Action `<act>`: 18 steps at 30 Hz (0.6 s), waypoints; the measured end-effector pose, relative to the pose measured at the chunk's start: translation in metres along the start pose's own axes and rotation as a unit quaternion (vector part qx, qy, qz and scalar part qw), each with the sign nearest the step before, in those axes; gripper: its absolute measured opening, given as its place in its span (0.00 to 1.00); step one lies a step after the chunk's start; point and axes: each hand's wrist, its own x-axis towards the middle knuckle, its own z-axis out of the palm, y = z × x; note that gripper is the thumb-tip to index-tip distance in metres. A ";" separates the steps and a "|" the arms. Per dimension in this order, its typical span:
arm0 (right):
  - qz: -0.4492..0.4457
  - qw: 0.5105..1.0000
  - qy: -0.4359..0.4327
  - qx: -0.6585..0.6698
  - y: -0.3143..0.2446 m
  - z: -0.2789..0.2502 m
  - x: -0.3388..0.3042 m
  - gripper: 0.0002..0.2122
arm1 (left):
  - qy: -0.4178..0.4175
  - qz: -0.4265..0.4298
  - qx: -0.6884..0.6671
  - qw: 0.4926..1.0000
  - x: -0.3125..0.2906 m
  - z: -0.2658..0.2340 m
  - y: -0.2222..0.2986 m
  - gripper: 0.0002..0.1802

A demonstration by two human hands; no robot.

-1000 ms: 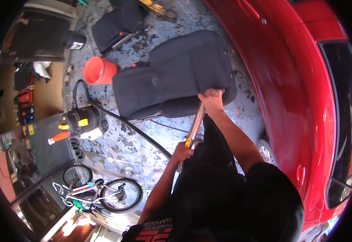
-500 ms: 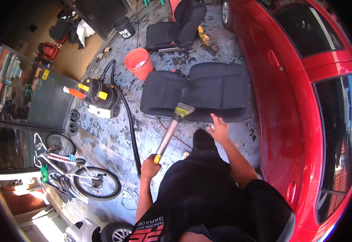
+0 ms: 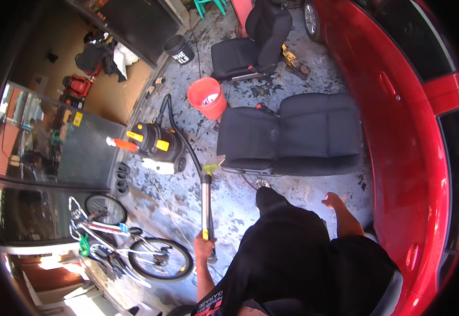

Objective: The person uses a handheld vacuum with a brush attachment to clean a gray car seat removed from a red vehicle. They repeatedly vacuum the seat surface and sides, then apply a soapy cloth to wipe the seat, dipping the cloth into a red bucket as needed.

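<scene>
My left hand (image 3: 204, 246) is wrapped round the handle of a vacuum wand (image 3: 206, 203), a metal tube with a yellow part by my grip. At its top end, a clear, flared nozzle (image 3: 213, 165) with a green-yellow collar points up, just left of the black car seat (image 3: 313, 134) lying on the floor. Off to the right, below that seat, my right hand (image 3: 333, 200) hangs with its fingers curled in and nothing visible in it. A black hose (image 3: 185, 142) runs from the black and yellow vacuum cleaner (image 3: 158, 142) toward the wand.
A red car (image 3: 387, 142) lines the right side. Behind the lying seat stand an upright seat (image 3: 235, 55), a red bucket (image 3: 207, 108), a black bucket (image 3: 179, 50) and a yellow floor jack (image 3: 292, 59). A bicycle (image 3: 119, 231) lies at left beside black footwear (image 3: 122, 178).
My left hand has swung the wand leftward and more upright, taking its nozzle away from the seat's front edge. My right hand has drawn back from the seat, its spread fingers now curled.
</scene>
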 end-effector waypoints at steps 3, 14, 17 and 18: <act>-0.025 1.000 0.001 0.010 -0.068 0.003 0.057 0.23 | -0.014 -0.007 0.022 1.000 0.042 -0.016 0.012 0.19; -0.082 0.864 0.026 0.497 -0.421 -0.096 0.067 0.41 | -0.214 0.093 0.006 0.972 0.126 -0.046 0.214 0.28; -0.039 0.749 -0.068 0.657 -0.465 -0.149 0.006 0.55 | -0.300 0.148 0.090 0.938 0.153 -0.039 0.237 0.47; -0.049 0.734 -0.046 0.676 -0.474 -0.156 -0.011 0.56 | -0.327 0.173 0.118 0.922 0.163 -0.035 0.239 0.51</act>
